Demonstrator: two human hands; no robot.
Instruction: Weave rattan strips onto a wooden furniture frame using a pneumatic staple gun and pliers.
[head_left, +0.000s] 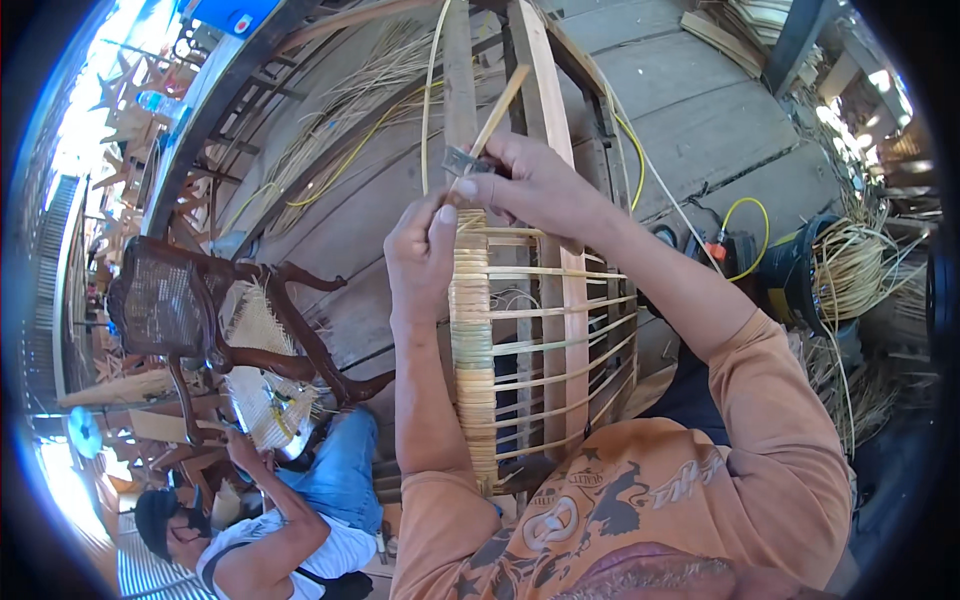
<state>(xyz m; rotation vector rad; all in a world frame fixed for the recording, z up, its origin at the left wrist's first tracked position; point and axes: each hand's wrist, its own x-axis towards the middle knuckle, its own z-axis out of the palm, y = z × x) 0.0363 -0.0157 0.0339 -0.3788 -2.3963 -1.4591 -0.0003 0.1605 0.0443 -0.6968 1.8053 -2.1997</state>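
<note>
A long wooden frame stands before me, with rattan wrapping [473, 340] bound closely around one rail and thin rattan rods [545, 345] running across to the right. My left hand [418, 255] is closed at the top of the wrapping, thumb and fingers pinching the rattan strip there. Just above it, my right hand [525, 185] is closed on a small flat metal tool [463, 161], its exact kind unclear. A pale rattan strip [503, 105] slants up past this tool. Fingers hide where strip and tool meet.
To the left lies a dark carved chair [165, 300] with cane panels. A seated co-worker [270, 540] is at lower left. Loose rattan strips [340, 125] cover floorboards beyond the frame. At right, a dark bucket [800, 270] holds coiled rattan [855, 270]; a yellow cord [755, 205] loops beside it.
</note>
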